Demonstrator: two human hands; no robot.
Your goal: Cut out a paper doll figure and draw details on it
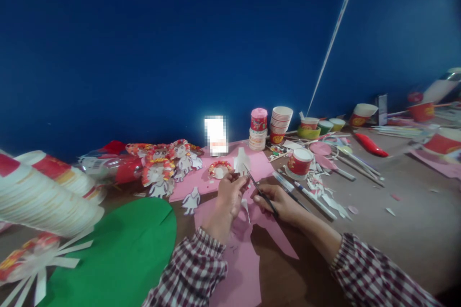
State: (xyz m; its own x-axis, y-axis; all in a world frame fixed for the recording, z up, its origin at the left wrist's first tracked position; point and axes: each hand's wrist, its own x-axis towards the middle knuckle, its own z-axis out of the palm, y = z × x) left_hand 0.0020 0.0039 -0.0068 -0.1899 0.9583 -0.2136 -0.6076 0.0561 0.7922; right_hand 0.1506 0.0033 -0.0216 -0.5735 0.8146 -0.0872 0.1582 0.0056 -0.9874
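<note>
White paper cutout point(242, 159) is pinched in the left hand point(230, 193), held up over pink paper point(234, 254); scissors point(262, 192) are gripped in the right hand point(275, 199), blades right by the cutout. Brown table's point(370, 240) pretty cluttered with paper cups point(282, 122), backed by a blue wall point(216, 33).

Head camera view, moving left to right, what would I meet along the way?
Stacked paper cups → loose white cutout → left hand pinching white paper → right hand holding scissors → green cup → glossy red object.

The white cutout point(242, 159) looks matt paper, the scissors point(265, 195) smooth metal
</note>
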